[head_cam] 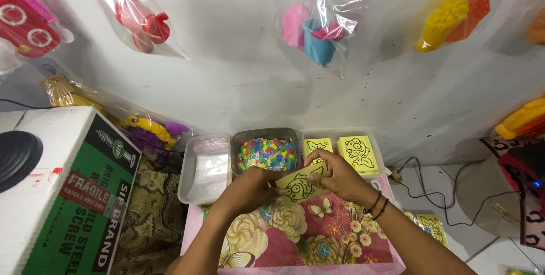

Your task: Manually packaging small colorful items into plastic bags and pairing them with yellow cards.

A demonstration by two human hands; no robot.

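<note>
— Where's our yellow card (299, 186)?
— Above the counter's (295, 241) far edge; our left hand (256, 187) and right hand (335, 175) both pinch it, grip closed on its ends.
— And behind?
— The bead tray (267, 153).

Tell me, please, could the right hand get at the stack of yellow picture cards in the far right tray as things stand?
Probably yes: the right hand lies just in front of the yellow cards, with nothing between them. It does share a yellow card with the left hand, though.
</note>
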